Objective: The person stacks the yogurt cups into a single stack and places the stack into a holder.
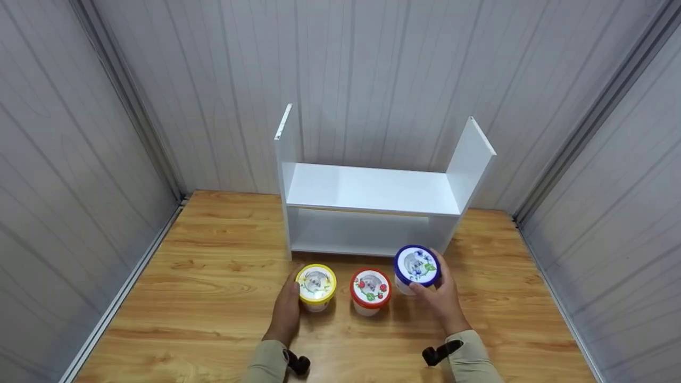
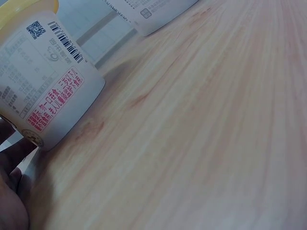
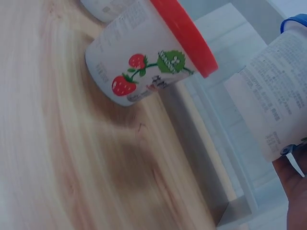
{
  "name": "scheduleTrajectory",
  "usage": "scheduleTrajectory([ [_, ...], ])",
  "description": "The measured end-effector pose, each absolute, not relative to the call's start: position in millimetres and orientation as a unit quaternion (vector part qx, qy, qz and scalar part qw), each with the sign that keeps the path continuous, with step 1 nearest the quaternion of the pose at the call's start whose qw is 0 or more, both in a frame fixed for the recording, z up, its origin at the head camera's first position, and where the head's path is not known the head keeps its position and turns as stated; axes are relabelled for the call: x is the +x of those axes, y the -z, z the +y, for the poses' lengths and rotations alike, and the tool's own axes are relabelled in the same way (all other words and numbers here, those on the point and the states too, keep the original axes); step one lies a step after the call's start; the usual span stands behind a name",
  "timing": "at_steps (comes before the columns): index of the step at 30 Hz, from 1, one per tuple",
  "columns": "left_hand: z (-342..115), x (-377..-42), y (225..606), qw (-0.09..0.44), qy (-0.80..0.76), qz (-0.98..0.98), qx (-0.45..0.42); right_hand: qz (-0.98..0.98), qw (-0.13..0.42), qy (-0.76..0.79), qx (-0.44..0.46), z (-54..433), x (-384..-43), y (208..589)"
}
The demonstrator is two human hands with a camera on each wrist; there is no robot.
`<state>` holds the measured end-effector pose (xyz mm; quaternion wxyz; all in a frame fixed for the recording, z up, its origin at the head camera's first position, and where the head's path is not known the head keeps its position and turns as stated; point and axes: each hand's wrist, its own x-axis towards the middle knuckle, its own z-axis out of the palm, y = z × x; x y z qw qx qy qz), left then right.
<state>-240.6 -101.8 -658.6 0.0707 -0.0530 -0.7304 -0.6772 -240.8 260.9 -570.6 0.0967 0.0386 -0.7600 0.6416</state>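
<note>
Three white tubs with round printed lids are in front of me. My left hand [image 1: 286, 308] curls around the left side of the yellow-lidded tub [image 1: 316, 284]; the left wrist view shows fingers [image 2: 18, 155] against its lower wall. The red-lidded tub [image 1: 371, 288], with strawberries on its side, stands upright on the table between my hands, touched by neither. On the right, my right hand [image 1: 444, 300] grips the blue-lidded tub [image 1: 417, 265] between thumb and fingers. That tub is held above the table, as the right wrist view shows its base [image 3: 259, 139] raised.
A white two-level shelf [image 1: 372, 189] with upright side panels stands behind the tubs, against the back wall [image 1: 351, 80]. The wooden table [image 1: 213, 298] runs between panelled walls on the left and right. Black straps [image 1: 444, 352] sit around both wrists.
</note>
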Motion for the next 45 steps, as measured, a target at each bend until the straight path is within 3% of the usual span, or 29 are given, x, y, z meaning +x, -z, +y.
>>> scheduleTrajectory([
  [26, -103, -241, 660, 0.079, 0.678, -0.729, -0.058, -0.762, 0.107, -0.636, 0.059, 231, -250, 558],
  [45, -103, -243, 661, 0.091, 0.662, -0.742, -0.058, -0.752, 0.067, -0.654, 0.051, 211, -250, 553],
])
